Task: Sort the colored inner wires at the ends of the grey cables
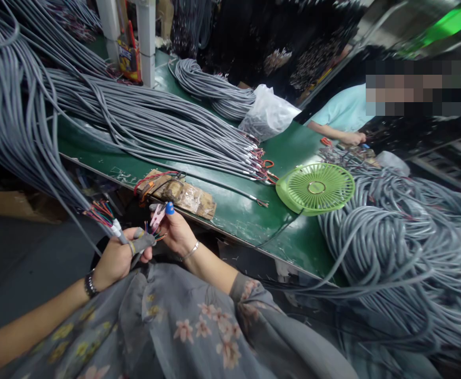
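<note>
My left hand [121,256], with grey wraps on some fingers, is closed around a grey cable near its stripped end. Thin coloured wires [154,233] fan out between my two hands. In my right hand [175,231] is a pink tool [157,217], pinched beside those wires; a blue wrap covers one fingertip. Left of my left hand, a bundle of grey cables [76,192] hangs over the table edge, its coloured wire ends [100,213] close to my fingers. Just beyond my hands, a worn wooden block [190,199] with red and black wires lies at the table's edge.
Long grey cables [167,121] stretch across the green table [230,208]. A green fan [316,188] stands right of their ends. Coiled cables [396,247] fill the right side. Behind are a plastic bag [268,113], white posts [146,47] and another person [344,113].
</note>
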A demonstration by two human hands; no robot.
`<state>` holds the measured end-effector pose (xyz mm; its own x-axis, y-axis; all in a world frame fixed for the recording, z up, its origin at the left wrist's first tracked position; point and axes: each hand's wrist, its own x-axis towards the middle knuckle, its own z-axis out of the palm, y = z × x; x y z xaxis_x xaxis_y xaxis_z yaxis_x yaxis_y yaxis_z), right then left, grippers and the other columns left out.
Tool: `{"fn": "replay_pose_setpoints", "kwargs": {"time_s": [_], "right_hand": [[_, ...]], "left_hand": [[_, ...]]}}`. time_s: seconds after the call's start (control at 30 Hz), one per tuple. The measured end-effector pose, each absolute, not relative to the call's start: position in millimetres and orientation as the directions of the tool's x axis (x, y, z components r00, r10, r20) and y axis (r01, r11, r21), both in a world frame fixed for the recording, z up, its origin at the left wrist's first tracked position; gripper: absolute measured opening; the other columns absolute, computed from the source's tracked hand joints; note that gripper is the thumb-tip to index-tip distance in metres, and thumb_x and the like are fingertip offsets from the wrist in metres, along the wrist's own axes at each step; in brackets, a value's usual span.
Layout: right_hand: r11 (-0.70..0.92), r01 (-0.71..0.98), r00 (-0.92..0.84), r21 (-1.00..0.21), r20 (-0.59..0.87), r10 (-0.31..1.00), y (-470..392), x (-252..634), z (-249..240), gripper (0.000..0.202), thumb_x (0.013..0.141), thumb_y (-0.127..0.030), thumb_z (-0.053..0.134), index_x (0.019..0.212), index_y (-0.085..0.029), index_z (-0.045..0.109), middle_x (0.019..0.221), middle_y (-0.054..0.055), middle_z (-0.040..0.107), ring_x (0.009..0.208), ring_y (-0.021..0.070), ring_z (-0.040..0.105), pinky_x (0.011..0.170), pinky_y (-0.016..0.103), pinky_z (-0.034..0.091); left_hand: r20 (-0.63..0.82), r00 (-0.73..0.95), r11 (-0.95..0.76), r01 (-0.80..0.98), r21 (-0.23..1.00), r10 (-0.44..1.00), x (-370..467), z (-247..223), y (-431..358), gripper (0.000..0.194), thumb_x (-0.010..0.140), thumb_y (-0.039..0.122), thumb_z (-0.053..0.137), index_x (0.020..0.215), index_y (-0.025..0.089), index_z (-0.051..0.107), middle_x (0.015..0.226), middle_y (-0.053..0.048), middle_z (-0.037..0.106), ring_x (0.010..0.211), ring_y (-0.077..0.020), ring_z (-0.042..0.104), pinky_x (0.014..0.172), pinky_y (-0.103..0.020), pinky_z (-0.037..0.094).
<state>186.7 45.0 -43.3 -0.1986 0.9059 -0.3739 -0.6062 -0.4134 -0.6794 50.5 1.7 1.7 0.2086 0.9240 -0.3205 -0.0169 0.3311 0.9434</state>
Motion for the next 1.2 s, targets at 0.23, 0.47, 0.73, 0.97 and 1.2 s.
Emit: {"fn": "replay_pose_setpoints", "kwargs": {"time_s": [0.23, 0.47, 0.73, 0.97, 1.2], "right_hand": [[-0.472, -0.555, -0.289, -0.685, -0.373, 0.881, 40, 191, -46, 0.058, 0.079, -0.076, 0.065, 0.081, -0.018, 0.068, 0.068, 0.001, 0.063, 0.06, 0.013, 0.055, 0.06, 0.026, 0.05], [-0.513, -0.364, -0.451, -0.777, -0.335, 0.827, 15, 211, -46, 0.057, 0.052, -0.061, 0.091, 0.08, -0.017, 0.066, 0.07, -0.001, 0.065, 0.059, 0.011, 0.056, 0.057, 0.025, 0.048], [-0.397, -0.243, -0.388, -0.885, -0.286, 0.876, 8, 208, -37, 0.049, 0.05, -0.051, 0.094, 0.073, -0.018, 0.067, 0.068, -0.004, 0.065, 0.06, 0.0104, 0.056, 0.063, 0.026, 0.049], [-0.368, -0.229, -0.334, -0.901, -0.282, 0.899, 7, 206, -33, 0.047, 0.051, -0.051, 0.093, 0.07, -0.018, 0.066, 0.068, -0.003, 0.065, 0.062, 0.0111, 0.055, 0.066, 0.027, 0.049], [-0.365, -0.286, -0.318, -0.886, -0.272, 0.908, 4, 206, -39, 0.046, 0.056, -0.053, 0.091, 0.072, -0.017, 0.065, 0.065, -0.004, 0.062, 0.058, 0.0101, 0.052, 0.06, 0.025, 0.045]], "left_hand": [[-0.324, 0.218, 0.331, 0.005, 0.944, 0.921, 45, -5, 1, 0.031, 0.066, 0.046, 0.076, 0.052, 0.02, 0.066, 0.048, -0.002, 0.064, 0.046, -0.0141, 0.054, 0.048, -0.025, 0.046], [-0.291, 0.256, 0.264, 0.133, 0.955, 0.922, 39, 1, -4, 0.037, 0.065, 0.053, 0.077, 0.05, 0.021, 0.067, 0.048, -0.003, 0.066, 0.046, -0.0163, 0.057, 0.049, -0.026, 0.049], [-0.32, 0.313, 0.274, 0.18, 0.945, 0.894, 39, 0, -5, 0.032, 0.062, 0.049, 0.08, 0.052, 0.022, 0.066, 0.049, -0.003, 0.069, 0.047, -0.0169, 0.061, 0.048, -0.026, 0.05], [-0.287, 0.303, 0.243, 0.176, 0.954, 0.909, 36, -2, -7, 0.031, 0.066, 0.047, 0.077, 0.051, 0.022, 0.067, 0.051, -0.003, 0.069, 0.048, -0.0165, 0.061, 0.05, -0.026, 0.05], [-0.228, 0.233, 0.218, 0.071, 0.973, 0.945, 31, -12, -9, 0.031, 0.07, 0.046, 0.078, 0.054, 0.021, 0.069, 0.053, -0.003, 0.069, 0.05, -0.0159, 0.06, 0.052, -0.026, 0.05]]}}
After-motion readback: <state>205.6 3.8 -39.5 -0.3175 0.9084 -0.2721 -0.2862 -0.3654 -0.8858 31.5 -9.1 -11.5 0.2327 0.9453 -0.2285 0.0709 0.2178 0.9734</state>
